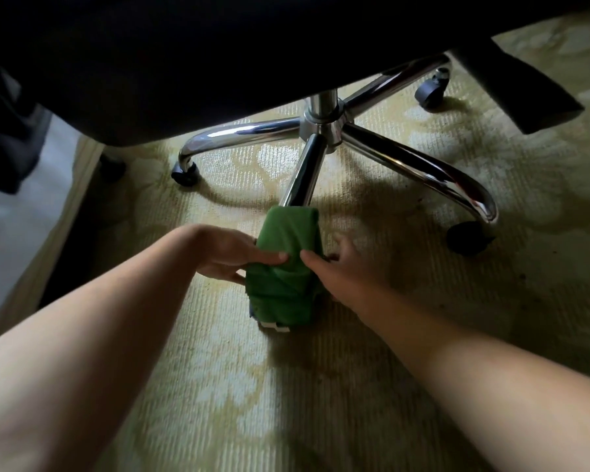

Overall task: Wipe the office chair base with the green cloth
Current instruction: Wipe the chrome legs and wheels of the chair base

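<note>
Left hand (229, 257) and right hand (341, 270) gripping green cloth (286, 267), fingers (269, 257) curling round it, wrapping nearest leg of chair base (321, 120). Guessing other four legs are waiting.

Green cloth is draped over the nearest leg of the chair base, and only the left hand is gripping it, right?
Not quite. The head view shows both hands gripping it: the left hand and the right hand pinch the green cloth from either side, draped over the nearest leg of the chair base.

A patterned yellow-green rug (218, 386) lies beside paler bare floor (11, 226).
</note>
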A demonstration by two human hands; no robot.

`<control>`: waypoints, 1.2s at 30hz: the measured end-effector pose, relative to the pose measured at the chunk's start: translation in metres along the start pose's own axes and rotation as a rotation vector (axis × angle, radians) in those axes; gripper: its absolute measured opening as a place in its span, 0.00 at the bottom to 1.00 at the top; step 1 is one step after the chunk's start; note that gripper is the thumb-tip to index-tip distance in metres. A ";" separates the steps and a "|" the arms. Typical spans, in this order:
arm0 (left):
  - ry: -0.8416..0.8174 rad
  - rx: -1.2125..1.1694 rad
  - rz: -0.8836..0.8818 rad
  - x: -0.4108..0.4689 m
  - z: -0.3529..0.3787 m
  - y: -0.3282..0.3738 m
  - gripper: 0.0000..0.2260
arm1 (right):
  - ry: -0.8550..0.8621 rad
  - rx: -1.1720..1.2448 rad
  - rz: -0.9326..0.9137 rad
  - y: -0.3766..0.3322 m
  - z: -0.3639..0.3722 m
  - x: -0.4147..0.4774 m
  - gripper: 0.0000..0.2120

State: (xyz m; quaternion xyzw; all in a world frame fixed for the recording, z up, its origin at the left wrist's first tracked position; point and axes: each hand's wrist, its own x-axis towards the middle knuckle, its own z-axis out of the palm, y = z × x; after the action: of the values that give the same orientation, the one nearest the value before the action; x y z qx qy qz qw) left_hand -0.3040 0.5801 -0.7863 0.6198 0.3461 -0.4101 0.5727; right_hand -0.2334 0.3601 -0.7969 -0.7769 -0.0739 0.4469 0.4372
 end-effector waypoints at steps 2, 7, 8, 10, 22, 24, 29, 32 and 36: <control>-0.009 0.090 -0.039 0.001 0.001 -0.004 0.31 | -0.070 -0.044 0.031 0.004 0.003 -0.003 0.43; -0.018 0.175 -0.014 0.006 0.006 -0.018 0.37 | -0.134 -0.081 0.027 0.010 0.010 -0.006 0.39; -0.001 0.146 0.013 0.007 0.007 -0.021 0.42 | -0.134 -0.080 0.023 0.010 0.010 -0.006 0.37; 0.048 0.090 0.060 0.009 0.011 -0.023 0.49 | -0.137 -0.068 0.019 0.008 0.011 -0.006 0.34; 0.247 -0.145 0.163 0.010 0.029 0.000 0.44 | -0.041 0.037 0.014 0.001 0.015 0.004 0.30; 0.286 -0.156 0.167 0.010 0.031 0.008 0.43 | -0.006 0.058 -0.001 -0.003 0.014 0.006 0.30; 0.296 -0.186 0.189 0.012 0.030 0.021 0.42 | 0.031 0.134 -0.029 -0.009 0.011 0.013 0.29; 0.311 -0.182 0.186 0.014 0.028 0.034 0.43 | 0.060 0.182 -0.047 -0.012 0.008 0.019 0.31; 0.403 -0.135 0.150 0.022 0.025 0.054 0.42 | 0.089 0.228 -0.081 -0.016 0.003 0.026 0.34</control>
State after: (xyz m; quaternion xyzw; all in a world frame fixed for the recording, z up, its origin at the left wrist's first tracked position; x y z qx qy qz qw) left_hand -0.2490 0.5483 -0.7829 0.6735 0.4329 -0.2102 0.5611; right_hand -0.2155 0.3848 -0.8019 -0.7378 -0.0344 0.3994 0.5430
